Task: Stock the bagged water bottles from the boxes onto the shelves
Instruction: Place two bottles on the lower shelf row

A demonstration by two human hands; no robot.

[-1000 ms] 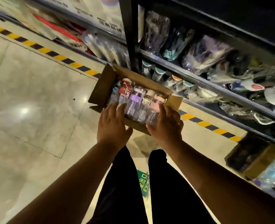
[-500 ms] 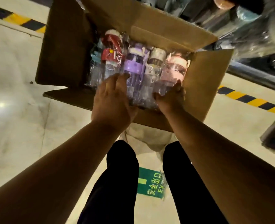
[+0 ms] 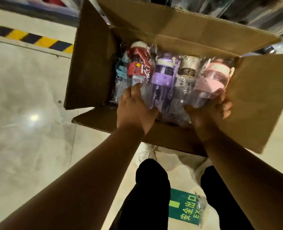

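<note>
An open cardboard box [image 3: 257,100] sits on the floor in front of me, flaps spread. Inside lie several bagged water bottles side by side: a red one [image 3: 138,67], a purple one [image 3: 163,75], a brown-capped one [image 3: 188,70] and a pink one [image 3: 210,82], plus a teal one [image 3: 120,72] at the left. My left hand [image 3: 135,108] rests on the bags between the red and purple bottles, fingers together. My right hand [image 3: 207,113] curls around the base of the pink bottle's bag.
Yellow-black hazard tape [image 3: 29,39] runs along the pale floor at the left. Dark shelving with bagged goods [image 3: 237,9] stands behind the box. My legs and a green exit floor sticker [image 3: 185,206] are below.
I have leaned closer, so the box fills more of the view. Both hands went from the box's near edge onto the bottles; the right hand now wraps the pink bottle's base.
</note>
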